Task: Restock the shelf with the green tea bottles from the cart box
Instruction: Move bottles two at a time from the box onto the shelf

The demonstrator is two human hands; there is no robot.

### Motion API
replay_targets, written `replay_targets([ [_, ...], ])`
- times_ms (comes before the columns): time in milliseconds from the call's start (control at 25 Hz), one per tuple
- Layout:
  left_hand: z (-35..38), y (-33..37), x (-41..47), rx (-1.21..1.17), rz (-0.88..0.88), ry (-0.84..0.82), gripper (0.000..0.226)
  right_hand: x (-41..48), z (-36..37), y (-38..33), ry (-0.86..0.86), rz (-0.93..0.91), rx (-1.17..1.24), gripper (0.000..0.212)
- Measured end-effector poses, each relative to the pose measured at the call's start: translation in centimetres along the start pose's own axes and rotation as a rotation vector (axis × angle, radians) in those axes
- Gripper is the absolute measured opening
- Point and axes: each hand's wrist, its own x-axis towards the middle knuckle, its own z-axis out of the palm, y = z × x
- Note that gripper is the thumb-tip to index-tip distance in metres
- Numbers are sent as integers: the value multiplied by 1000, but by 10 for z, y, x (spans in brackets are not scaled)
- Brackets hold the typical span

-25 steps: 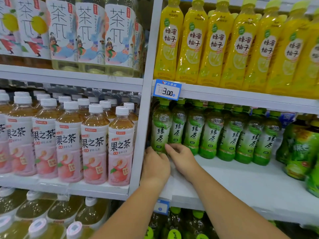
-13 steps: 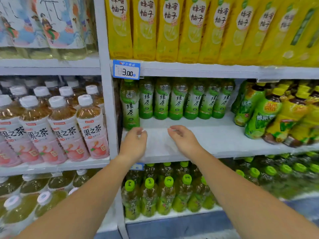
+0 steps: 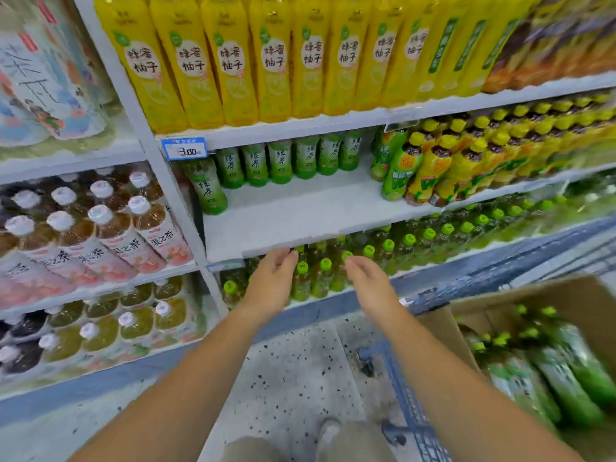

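Hands (image 3: 271, 283) (image 3: 368, 285) withdrew; green tea bottles (image 3: 256, 165) beyond fingers (image 3: 283, 258).

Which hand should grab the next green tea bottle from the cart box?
Right, probably. The right hand is empty and nearer the cardboard box, which sits at lower right with green tea bottles in it. The left hand, also empty, would have to cross over.

The blue price tag (image 3: 185, 151) says 3.00. The green tea bottles (image 3: 206, 190) have 绿茶 on their labels. The tall yellow bottles (image 3: 191, 61) above them say 蜂蜜柚子. The pink-label bottles (image 3: 161, 240) on the left say 果之茶. Other labels are too blurry to read.
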Motion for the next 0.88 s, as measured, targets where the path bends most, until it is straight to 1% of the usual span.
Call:
replay_targets([
  [80,11,17,-37,-18,-33,-47,45,-43,-24,-4,40,72,39,47],
  [160,25,30,-71,-36,-37,-115,45,-83,-46,-4,87,99,81,46],
  [240,44,40,-103,-45,-31,-198,45,-122,-71,1,172,114,112,41],
  [320,63,48,-132,-36,13,-288,44,-158,-96,7,241,99,121,33],
  [480,113,57,-169,-4,92,-429,42,-212,-153,39,360,112,125,38],
  [640,180,58,-185,58,130,-541,44,-245,-210,87,382,170,179,30],
  [760,244,60,-193,104,104,-565,47,-254,-260,118,367,197,170,33],
  [880,317,64,-201,105,31,-565,49,-246,-320,150,309,229,97,35],
])
